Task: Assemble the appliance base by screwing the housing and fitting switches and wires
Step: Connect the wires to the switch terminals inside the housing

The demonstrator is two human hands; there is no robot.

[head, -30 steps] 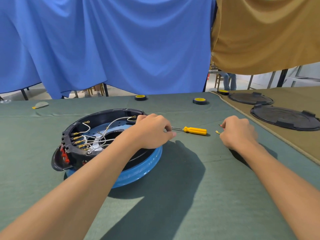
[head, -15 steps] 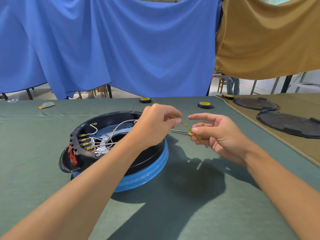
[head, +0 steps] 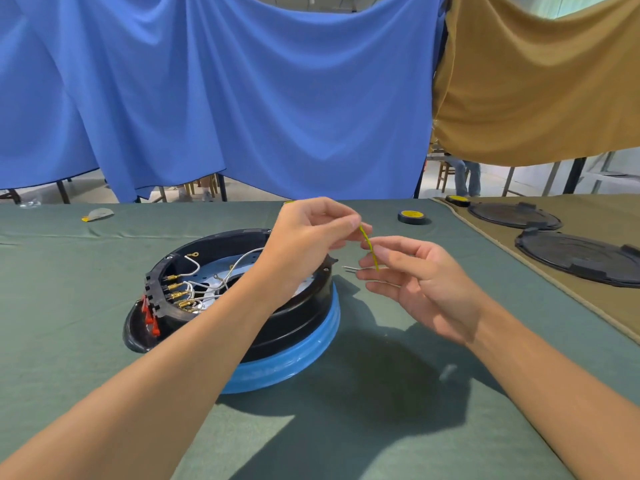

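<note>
**Bench stock, nearest to farthest: base, wire, both grips**

1. Tabletop [head: 346,427]: green cloth cover. Two bare forearms reach in over it from the near edge.
2. Base [head: 301,327]: round black housing, open side up, seated on a blue ring [head: 287,367]. It stands on the tabletop left of centre, partly under the left forearm. Inside are white leads [head: 194,268] and a row of brass terminals [head: 176,294] at the left wall. Red switches [head: 149,315] sit at the outer left lip.
3. Right grip [head: 422,282]: raised just right of the base. Thumb and forefinger pinch the lower part of the wire, and the other fingers are loosely spread.
4. Wire [head: 367,244]: short, green-yellow, held in the air between both grips, above the base's right rim.
5. Left grip [head: 308,237]: over the base's far rim, thumb and forefinger pinching the wire's upper end.
6. Shaft [head: 348,268]: thin metal rod showing beside the right fingers. The rest is hidden.
7. Tape [head: 411,216]: black roll with a yellow core, lying flat behind the grips.
8. Lids [head: 581,259]: two black discs on a tan mat [head: 616,313] at the right.
9. Blue drape [head: 242,98] and tan drape [head: 536,81]: hung behind the tabletop.
</note>
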